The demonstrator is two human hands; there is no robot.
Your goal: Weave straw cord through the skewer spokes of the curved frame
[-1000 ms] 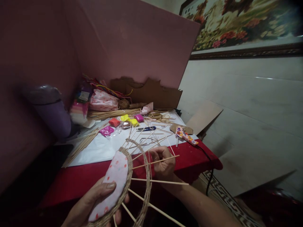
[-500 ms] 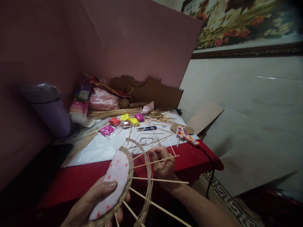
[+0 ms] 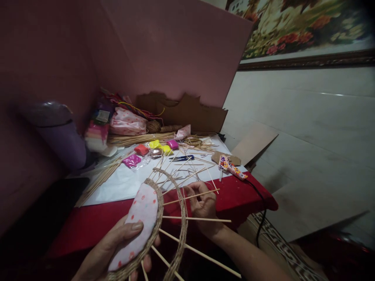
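Note:
In my left hand [image 3: 117, 238] is a half-round craft piece, its flat centre covered in pink floral fabric [image 3: 142, 212] and edged with braided twine. My thumb presses on the fabric, fingers behind it. Thin wooden sticks [image 3: 208, 219] fan out from the curved edge. An outer arc of twine [image 3: 184, 220] crosses the sticks at a distance from the centre. My right hand [image 3: 203, 201] is closed at this outer arc, behind one of the sticks, with thumb and forefinger pinched together. What lies in that pinch is too small to make out.
A flower-patterned glue gun [image 3: 233, 168] rests on cardboard at the table's right, its cord hanging over the edge. Blue-handled snips [image 3: 184, 158], coloured clay packets [image 3: 142, 150] and loose sticks lie on white sheeting. A purple container [image 3: 63, 142] stands left; cardboard [image 3: 190, 113] leans at the back.
The craft piece has shifted slightly left and up in view, together with my left hand. My right hand keeps its pinch near the outer twine arc, almost in the same place.

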